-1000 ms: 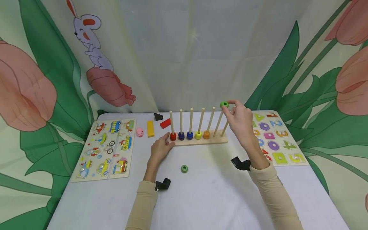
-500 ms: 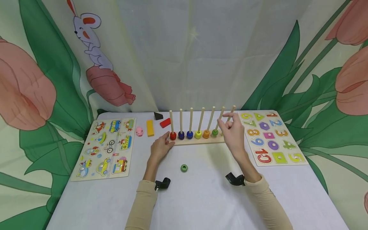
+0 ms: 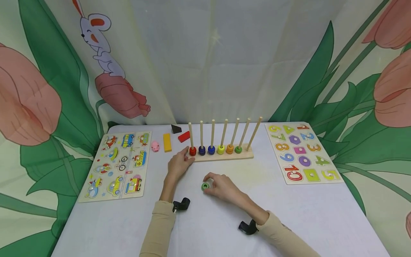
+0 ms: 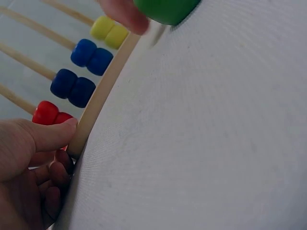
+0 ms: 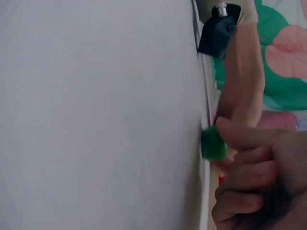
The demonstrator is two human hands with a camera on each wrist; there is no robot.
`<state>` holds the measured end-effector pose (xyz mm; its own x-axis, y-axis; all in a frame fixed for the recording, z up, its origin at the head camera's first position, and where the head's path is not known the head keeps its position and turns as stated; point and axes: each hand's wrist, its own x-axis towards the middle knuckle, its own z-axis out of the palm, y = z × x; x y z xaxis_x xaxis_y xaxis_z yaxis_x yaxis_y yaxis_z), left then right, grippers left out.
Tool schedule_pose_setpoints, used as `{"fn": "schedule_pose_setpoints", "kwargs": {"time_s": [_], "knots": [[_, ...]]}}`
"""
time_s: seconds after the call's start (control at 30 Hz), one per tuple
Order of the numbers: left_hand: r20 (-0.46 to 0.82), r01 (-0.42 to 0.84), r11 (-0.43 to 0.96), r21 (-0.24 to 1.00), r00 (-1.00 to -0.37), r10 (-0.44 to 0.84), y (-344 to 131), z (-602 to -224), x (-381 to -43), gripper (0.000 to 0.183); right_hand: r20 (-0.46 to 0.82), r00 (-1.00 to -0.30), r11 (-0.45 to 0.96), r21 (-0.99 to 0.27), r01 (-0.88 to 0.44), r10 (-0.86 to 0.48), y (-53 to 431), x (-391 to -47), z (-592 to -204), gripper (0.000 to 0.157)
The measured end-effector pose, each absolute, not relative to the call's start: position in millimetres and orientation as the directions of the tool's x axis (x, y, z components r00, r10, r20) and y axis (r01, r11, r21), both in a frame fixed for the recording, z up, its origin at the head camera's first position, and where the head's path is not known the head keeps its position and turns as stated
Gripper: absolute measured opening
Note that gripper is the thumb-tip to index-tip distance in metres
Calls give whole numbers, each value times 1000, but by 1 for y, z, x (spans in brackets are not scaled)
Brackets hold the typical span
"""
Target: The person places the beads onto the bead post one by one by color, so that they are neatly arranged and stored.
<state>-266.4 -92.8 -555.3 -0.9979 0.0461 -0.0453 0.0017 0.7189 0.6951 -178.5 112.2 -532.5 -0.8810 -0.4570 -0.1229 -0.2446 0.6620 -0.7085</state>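
A wooden bead stacker (image 3: 221,159) with a row of upright pegs stands toward the back of the table. Beads in red (image 3: 192,151), two dark and brighter blues, yellow, orange and green (image 3: 238,149) sit low on its pegs; the rightmost peg is bare. My left hand (image 3: 179,165) grips the stacker's left end, thumb on the base's edge beside the red beads (image 4: 46,111). In front of the stacker, my right hand (image 3: 224,188) has thumb and forefinger around a loose green bead (image 3: 205,186) on the tablecloth. Its curled fingers (image 5: 247,175) show in the right wrist view.
A vehicle puzzle board (image 3: 117,166) lies at the left, a number puzzle board (image 3: 303,153) at the right. Behind my left hand are a pink pig toy (image 3: 155,146), a yellow block (image 3: 167,142), a red block (image 3: 184,136) and a black wedge (image 3: 176,129).
My right hand has put a green bead onto the sixth peg and let go. It then moved left and toward me, to the loose green bead. My left hand has stayed put.
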Motion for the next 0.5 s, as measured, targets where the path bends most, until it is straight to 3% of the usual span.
{"fn": "schedule_pose_setpoints", "kwargs": {"time_s": [0.23,0.5], "knots": [[-53,-6,711,703,-998,44,-92,-555,-266,63,-42,-924,697,-670,-257,-381,116,-185,-518,31],[-51,-3,699,715,-998,48,-93,-555,-267,63,202,-961,661,-698,-275,-187,160,-209,-444,36]]}}
